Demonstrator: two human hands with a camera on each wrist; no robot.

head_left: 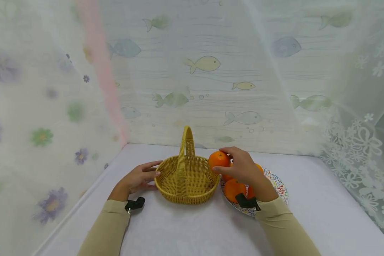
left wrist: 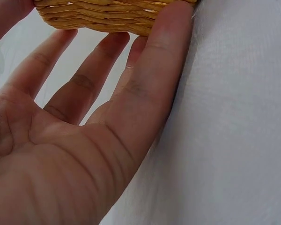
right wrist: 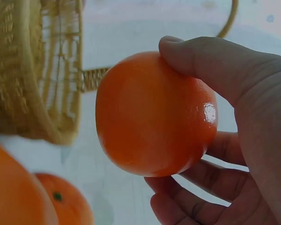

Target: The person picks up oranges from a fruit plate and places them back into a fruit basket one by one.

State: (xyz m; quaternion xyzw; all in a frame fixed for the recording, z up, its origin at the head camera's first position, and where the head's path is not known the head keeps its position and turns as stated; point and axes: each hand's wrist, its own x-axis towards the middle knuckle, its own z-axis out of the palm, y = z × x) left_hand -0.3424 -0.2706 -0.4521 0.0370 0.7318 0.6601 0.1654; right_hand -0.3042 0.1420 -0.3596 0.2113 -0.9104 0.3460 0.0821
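A: Which containers stand on the white tabletop [head_left: 185, 233]?

B: A yellow wicker basket [head_left: 187, 200] with a tall arched handle [head_left: 181, 174], and just right of it a plate [head_left: 279, 185] with a multicoloured pattern.

A: What's on the plate?

B: Several oranges [head_left: 234, 191], bunched toward the basket side. The right arm covers part of the pile, so I can't count them all.

A: And in the basket?

B: Its woven floor shows under the handle, lit and plain to see.

A: Where are the hands?

B: Well apart. The right hand [head_left: 243, 166] grips one orange [head_left: 218, 159] between thumb and fingers — raised by the basket's right rim, outside the opening, above the plate's near pile.

A: And the left hand [head_left: 140, 178]?

B: At the basket's opposite side, fingers fairly straight, their tips touching the outer wall — resting there rather than clamped round it.
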